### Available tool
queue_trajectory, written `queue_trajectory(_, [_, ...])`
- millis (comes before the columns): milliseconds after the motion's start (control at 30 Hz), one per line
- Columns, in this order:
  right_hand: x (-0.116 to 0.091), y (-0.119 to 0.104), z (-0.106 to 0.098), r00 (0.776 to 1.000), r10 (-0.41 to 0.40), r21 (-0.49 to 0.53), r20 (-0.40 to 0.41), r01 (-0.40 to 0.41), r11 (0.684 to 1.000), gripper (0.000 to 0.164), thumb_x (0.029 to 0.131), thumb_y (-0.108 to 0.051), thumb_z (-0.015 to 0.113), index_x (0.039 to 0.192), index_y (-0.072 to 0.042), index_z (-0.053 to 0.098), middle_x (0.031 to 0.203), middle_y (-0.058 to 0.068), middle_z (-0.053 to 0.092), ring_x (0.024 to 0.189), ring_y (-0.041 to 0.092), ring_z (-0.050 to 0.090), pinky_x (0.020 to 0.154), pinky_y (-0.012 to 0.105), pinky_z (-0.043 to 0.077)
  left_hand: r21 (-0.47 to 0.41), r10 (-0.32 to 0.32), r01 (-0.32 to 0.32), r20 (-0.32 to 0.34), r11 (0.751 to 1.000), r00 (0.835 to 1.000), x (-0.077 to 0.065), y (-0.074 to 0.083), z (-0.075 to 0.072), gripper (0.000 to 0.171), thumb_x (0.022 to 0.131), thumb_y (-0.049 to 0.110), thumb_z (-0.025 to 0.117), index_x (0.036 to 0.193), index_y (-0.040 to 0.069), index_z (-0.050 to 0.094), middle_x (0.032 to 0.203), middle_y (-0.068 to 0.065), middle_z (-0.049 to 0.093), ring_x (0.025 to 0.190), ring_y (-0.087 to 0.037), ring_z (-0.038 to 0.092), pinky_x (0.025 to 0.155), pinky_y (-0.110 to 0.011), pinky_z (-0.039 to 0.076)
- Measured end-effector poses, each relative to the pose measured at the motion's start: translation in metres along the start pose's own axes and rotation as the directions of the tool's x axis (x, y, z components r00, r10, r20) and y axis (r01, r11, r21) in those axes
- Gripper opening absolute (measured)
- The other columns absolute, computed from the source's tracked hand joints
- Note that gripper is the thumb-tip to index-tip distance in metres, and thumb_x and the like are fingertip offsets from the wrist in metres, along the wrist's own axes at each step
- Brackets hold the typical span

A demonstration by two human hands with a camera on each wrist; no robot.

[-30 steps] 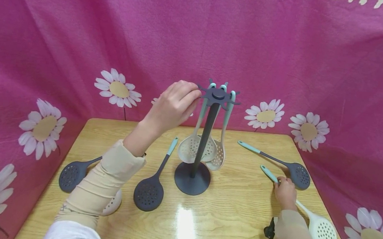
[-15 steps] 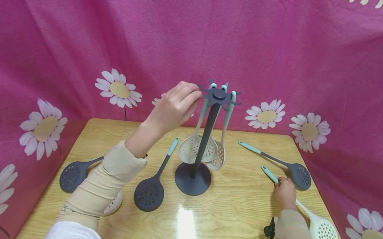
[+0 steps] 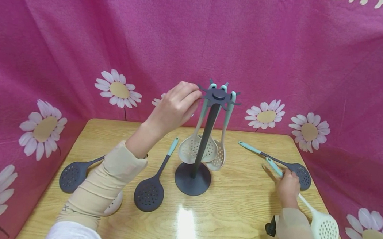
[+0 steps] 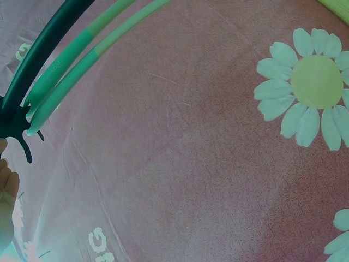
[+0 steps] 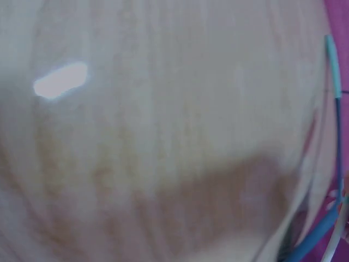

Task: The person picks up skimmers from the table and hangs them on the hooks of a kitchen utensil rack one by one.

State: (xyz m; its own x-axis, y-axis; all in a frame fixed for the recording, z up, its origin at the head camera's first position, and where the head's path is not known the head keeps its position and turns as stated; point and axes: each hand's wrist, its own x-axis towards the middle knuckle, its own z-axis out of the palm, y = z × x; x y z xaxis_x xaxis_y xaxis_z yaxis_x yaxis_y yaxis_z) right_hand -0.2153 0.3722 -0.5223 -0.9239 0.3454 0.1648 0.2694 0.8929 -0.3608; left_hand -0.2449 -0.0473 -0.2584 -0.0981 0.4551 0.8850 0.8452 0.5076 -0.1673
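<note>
A dark utensil stand with a hooked top and round base stands upright mid-table. Several white slotted utensils with mint handles hang from its hooks. My left hand pinches a hook at the stand's left; its fingers show beside the dark hub in the left wrist view. At the right, my right hand grips the handle of a white skimmer with a mint grip end. That handle end is raised, with its shadow on the table. Little of this hand shows in the right wrist view.
On the wooden table lie a dark skimmer left of the stand, another dark skimmer farther left, and a third dark skimmer behind my right hand. A white perforated head is partly under my left sleeve. Pink flowered cloth encloses the table.
My right hand has lifted the white skimmer's handle slightly off the table and moved it a little up and right. The left hand and stand have stayed in place.
</note>
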Motion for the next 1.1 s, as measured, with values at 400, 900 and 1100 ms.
queue_trajectory(400, [0.016, -0.054, -0.036, 0.96, -0.052, 0.172, -0.276, 0.103, 0.98, 0.026, 0.078, 0.009, 0.053, 0.104, 0.009, 0.056, 0.094, 0.027, 0.053, 0.093, 0.044, 0.049, 0.081, 0.056, 0.038, 0.03, 0.003, -0.003, 0.005, 1.0, 1.0, 0.002, 0.001, -0.001, 0.007, 0.081, -0.003, 0.06, 0.087, -0.006, 0.064, 0.084, -0.014, 0.06, 0.078, -0.026, 0.055, 0.075, -0.032, 0.05])
queue_trajectory(900, [0.003, -0.145, -0.105, 0.836, -0.186, 0.383, -0.517, 0.42, 0.823, 0.02, 0.081, 0.009, 0.059, 0.1, 0.01, 0.058, 0.088, 0.025, 0.053, 0.083, 0.036, 0.052, 0.074, 0.036, 0.04, 0.056, 0.008, -0.008, -0.002, 0.998, 1.0, 0.002, 0.001, -0.002, 0.006, 0.081, -0.003, 0.06, 0.086, -0.005, 0.063, 0.084, -0.013, 0.059, 0.078, -0.026, 0.055, 0.073, -0.033, 0.049])
queue_trajectory(1100, [-0.011, -0.172, -0.126, 0.823, -0.185, 0.439, -0.537, 0.459, 0.772, 0.02, 0.082, 0.007, 0.06, 0.102, 0.01, 0.059, 0.088, 0.024, 0.055, 0.078, 0.023, 0.052, 0.065, 0.011, 0.035, 0.057, 0.005, -0.004, -0.01, 0.998, 1.0, 0.002, 0.002, -0.002, 0.007, 0.081, -0.003, 0.06, 0.086, -0.005, 0.064, 0.085, -0.014, 0.06, 0.078, -0.026, 0.055, 0.073, -0.033, 0.05])
